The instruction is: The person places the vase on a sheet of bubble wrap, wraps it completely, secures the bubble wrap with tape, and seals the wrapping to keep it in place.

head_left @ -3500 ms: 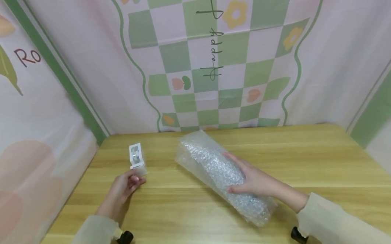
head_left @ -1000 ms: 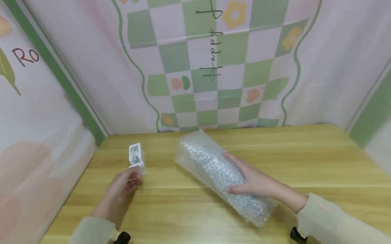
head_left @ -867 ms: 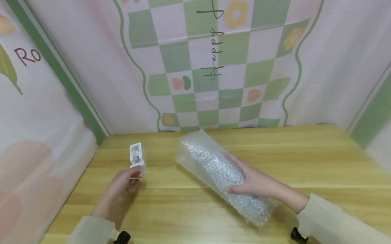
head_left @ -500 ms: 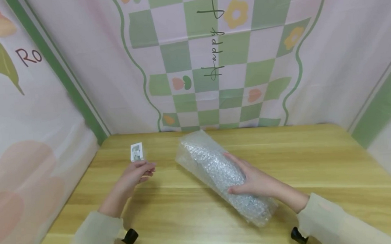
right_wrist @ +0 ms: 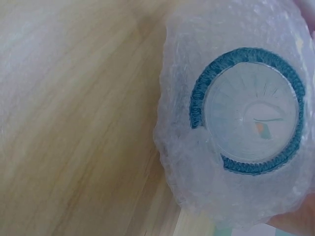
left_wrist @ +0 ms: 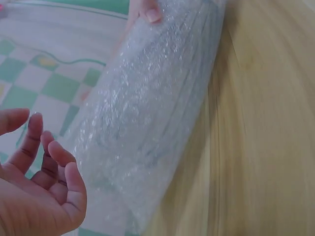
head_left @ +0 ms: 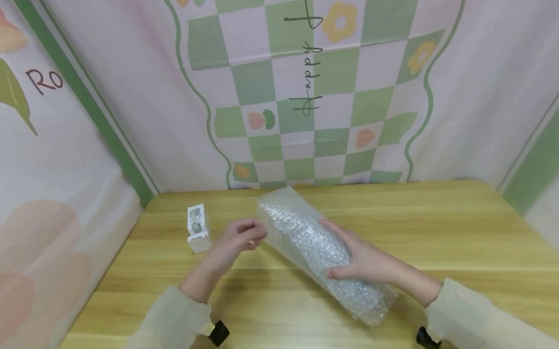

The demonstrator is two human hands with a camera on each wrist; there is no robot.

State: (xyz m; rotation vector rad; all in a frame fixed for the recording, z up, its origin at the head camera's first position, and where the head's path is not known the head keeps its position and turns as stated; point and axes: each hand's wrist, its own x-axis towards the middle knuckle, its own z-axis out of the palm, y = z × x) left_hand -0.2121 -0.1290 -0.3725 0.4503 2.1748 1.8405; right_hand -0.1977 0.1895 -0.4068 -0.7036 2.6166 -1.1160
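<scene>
A long bundle in clear bubble wrap (head_left: pixel 306 236) lies slantwise on the table. In the right wrist view, its near end shows a round clear glass-like base (right_wrist: pixel 251 113) with a teal knitted band (right_wrist: pixel 211 73) around it. My right hand (head_left: pixel 360 257) spreads over the bundle and grips it. At the bundle's far left end is my left hand (head_left: pixel 237 237), its fingers bent and thumb tip close to the index tip (left_wrist: pixel 35 120). Anything thin and clear between those tips is too faint to make out. A small white box (head_left: pixel 197 226), like a tape dispenser, stands left of that hand.
The wooden table (head_left: pixel 277 311) runs back to a printed cloth backdrop (head_left: pixel 294 84). Another cloth wall (head_left: pixel 49 218) closes off the left side. A black wrist camera (head_left: pixel 219 333) sits under the left sleeve, and a second camera (head_left: pixel 428 339) under the right.
My left hand was at the near end of the white box; it has left the box and moved right to the bundle's far end. The right hand and bundle stay put.
</scene>
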